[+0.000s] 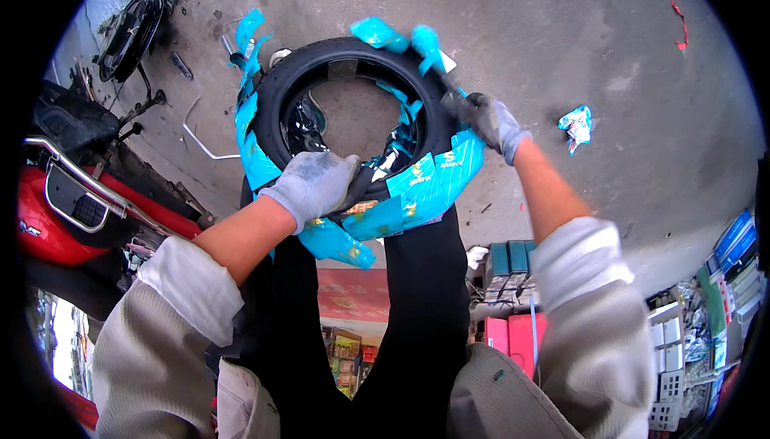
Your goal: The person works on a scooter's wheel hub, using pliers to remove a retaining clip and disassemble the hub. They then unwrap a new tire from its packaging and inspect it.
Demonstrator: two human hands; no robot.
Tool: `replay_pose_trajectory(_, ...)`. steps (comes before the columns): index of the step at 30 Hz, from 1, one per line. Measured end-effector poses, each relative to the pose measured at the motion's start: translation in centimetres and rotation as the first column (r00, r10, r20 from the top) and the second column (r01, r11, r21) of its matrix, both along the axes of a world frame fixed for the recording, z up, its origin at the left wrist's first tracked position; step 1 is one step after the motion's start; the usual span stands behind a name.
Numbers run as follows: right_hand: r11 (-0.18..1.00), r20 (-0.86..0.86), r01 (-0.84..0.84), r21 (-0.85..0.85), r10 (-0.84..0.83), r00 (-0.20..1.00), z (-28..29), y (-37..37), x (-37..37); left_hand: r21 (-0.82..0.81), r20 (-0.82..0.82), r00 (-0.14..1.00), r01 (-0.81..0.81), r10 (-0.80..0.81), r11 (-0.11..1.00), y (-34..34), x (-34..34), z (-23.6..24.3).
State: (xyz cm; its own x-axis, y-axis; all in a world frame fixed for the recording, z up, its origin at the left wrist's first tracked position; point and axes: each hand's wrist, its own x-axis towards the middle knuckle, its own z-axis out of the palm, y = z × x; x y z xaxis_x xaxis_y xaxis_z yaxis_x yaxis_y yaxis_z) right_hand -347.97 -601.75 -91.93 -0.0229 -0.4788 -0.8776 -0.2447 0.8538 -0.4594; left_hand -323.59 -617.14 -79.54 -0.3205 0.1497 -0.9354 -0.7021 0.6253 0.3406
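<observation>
A black tyre (pixel 277 94) rests in front of my legs, partly covered by torn blue plastic wrapping (pixel 413 190). Wrapping still goes round its near side, while loose ends stick out at the far left and far right. My left hand (pixel 317 186), in a grey glove with a dark palm, is closed over the tyre's near rim; its fingertips are hidden inside. At the tyre's right side my right hand (pixel 497 126), gloved alike and slightly blurred, is closed where a loose blue strip (pixel 429 47) runs toward its fingers. Dark shiny plastic (pixel 306 126) shows inside the tyre's opening.
A red motorcycle (pixel 68 214) stands at the left, with a black part (pixel 131 35) beyond it. A crumpled blue-and-white wrapper (pixel 577 128) and a red scrap (pixel 681 26) lie on the concrete floor. Boxes (pixel 509 266) and shelved goods stand behind at the lower right.
</observation>
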Motion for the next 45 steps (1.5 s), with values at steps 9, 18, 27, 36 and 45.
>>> replay_pose_trajectory(9, 0.373, -0.345, 0.689, 0.621, -0.660, 0.668, 4.8, 17.3, 3.1, -0.066, -0.056, 0.904, -0.427, 0.424, 0.902, -2.9, -3.4, 2.1)
replay_pose_trajectory(18, 0.674, -0.197, 0.349, 0.651, -0.295, 0.935, 14.6, 24.1, 5.3, -0.008, 0.270, 0.064, -0.998, 0.961, 0.069, -6.0, -5.1, -1.4)
replay_pose_trajectory(27, 0.080, -0.205, 0.703, 0.707, -0.928, 0.312, 15.4, 32.8, 16.4, 0.313, -0.027, 0.385, -0.873, 0.923, 0.373, -14.5, -1.2, 0.0)
replay_pose_trajectory(36, -0.537, -0.762, 0.793, 0.288, -0.630, -0.149, 14.8, 54.7, 21.1, 0.012, -0.212, 0.670, -0.726, 0.711, 0.688, -3.7, -7.2, 4.4)
replay_pose_trajectory(45, 0.642, -0.388, 0.644, -0.417, -0.766, 0.512, 19.2, 2.0, 4.9, -0.073, -0.209, 0.638, -0.766, 0.741, 0.639, 5.6, -10.1, 11.1)
